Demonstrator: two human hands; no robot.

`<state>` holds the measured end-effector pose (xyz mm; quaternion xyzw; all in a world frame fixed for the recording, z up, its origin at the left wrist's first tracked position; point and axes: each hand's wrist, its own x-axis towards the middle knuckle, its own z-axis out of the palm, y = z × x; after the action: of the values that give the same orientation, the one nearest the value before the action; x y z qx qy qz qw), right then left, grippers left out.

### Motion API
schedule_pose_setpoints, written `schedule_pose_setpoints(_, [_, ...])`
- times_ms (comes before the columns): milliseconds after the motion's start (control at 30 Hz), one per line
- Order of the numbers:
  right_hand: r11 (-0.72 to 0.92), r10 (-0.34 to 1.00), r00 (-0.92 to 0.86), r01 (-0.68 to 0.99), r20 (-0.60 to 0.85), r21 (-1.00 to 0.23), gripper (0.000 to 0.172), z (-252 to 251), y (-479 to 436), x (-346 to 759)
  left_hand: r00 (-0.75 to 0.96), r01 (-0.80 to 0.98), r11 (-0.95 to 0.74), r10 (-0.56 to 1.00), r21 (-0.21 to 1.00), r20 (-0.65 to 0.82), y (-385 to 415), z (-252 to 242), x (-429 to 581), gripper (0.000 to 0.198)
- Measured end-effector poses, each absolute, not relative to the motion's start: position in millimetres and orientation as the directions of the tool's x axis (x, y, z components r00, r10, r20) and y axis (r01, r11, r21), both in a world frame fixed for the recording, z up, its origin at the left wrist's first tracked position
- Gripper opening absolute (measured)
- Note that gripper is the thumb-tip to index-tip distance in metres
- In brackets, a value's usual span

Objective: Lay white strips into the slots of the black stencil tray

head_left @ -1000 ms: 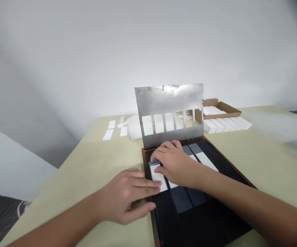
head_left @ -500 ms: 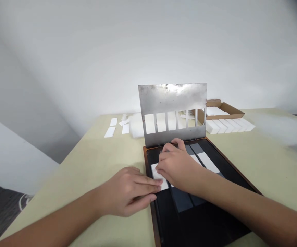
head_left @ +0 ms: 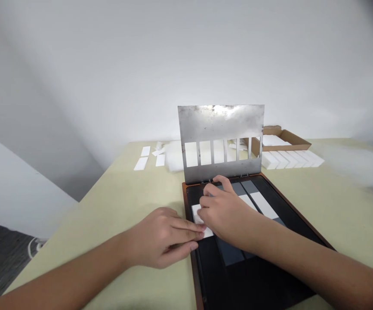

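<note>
A black board (head_left: 218, 284) with a brown edge lies on the table, its metal plate (head_left: 221, 122) with rectangular cut-outs standing upright at the far side. My left hand (head_left: 170, 237) rests at the board's left edge, fingers stretched out, tips on a white card (head_left: 208, 233). Over the same card, my right hand (head_left: 221, 206) bends its fingers; whatever they may pinch is hidden. Right of that hand, another white card (head_left: 264, 205) lies in a grey slot, with part of a further one beside it.
Behind the board at the right stand a cardboard tray (head_left: 294, 141) of white pieces and a row of white blocks (head_left: 291, 159). Loose white cards (head_left: 141, 163) and a clear plastic bag (head_left: 173, 156) lie at the back left of the yellowish table (head_left: 109, 206).
The view has shifted slightly, so the board and table appear a little further right. Both hands stay in nearly the same place on the card, with the right fingers slightly moved.
</note>
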<state>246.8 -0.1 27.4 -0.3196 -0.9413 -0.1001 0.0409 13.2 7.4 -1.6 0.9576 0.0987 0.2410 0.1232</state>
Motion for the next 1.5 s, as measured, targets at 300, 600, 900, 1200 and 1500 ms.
schedule_pose_setpoints(300, [0.777, 0.586, -0.794, 0.607, 0.161, 0.165, 0.018, 23.7, 0.6, 247.8, 0.869, 0.139, -0.951, 0.251, 0.277, 0.426, 7.4, -2.4, 13.1, 0.028])
schedule_pose_setpoints(600, [0.785, 0.563, -0.805, 0.591, 0.186, 0.183, 0.016, 15.0, 1.9, 247.3, 0.868, 0.152, -0.953, 0.255, 0.262, 0.426, 5.9, -1.5, 14.2, 0.028])
schedule_pose_setpoints(900, [0.799, 0.556, -0.813, 0.58, 0.171, 0.162, 0.019, 14.3, 4.2, 247.6, 0.865, 0.158, -0.96, 0.248, 0.233, 0.435, 5.9, -0.2, 14.5, 0.029])
schedule_pose_setpoints(1200, [0.808, 0.558, -0.818, 0.574, 0.14, 0.134, 0.018, 27.9, -3.3, 246.8, 0.813, 0.245, -0.95, 0.309, 0.192, 0.494, 1.9, 3.1, 13.7, 0.024])
schedule_pose_setpoints(1500, [0.76, 0.647, -0.75, 0.619, 0.141, -0.198, 0.027, 75.8, -2.3, 281.8, 0.88, 0.194, -0.95, 0.279, 0.246, 0.384, 13.1, 2.4, 12.0, 0.031])
